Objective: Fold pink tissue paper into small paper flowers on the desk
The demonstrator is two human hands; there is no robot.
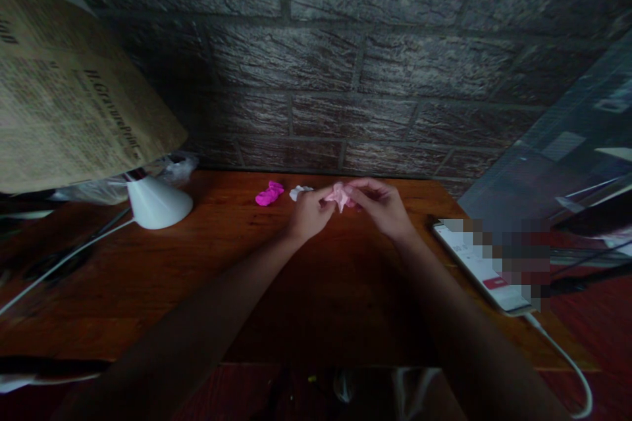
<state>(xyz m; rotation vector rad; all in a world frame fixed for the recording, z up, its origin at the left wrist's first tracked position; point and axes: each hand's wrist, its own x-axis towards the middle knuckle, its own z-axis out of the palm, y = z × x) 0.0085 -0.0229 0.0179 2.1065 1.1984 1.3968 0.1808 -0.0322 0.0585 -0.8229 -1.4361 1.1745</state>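
Observation:
Between my two hands is a light pink lump (340, 196) that looks like soft modelling clay, drawn out into points like a star. My left hand (312, 212) pinches its left side between thumb and fingers. On the other side, the thumb and fingers of my right hand (384, 205) close on its right edge. A white lump (299, 193) of similar stuff lies just behind my left hand, partly covered by it. Farther left, a bright magenta lump (269, 193) rests on the wooden table (326, 289).
At left stands a lamp with a white base (160, 200) and a newsprint shade (79, 92); its cord crosses the table. A phone (478, 263) with a white cable lies at the right edge. A brick wall (316, 66) rises behind, and a clear plastic panel (553, 138) leans at right.

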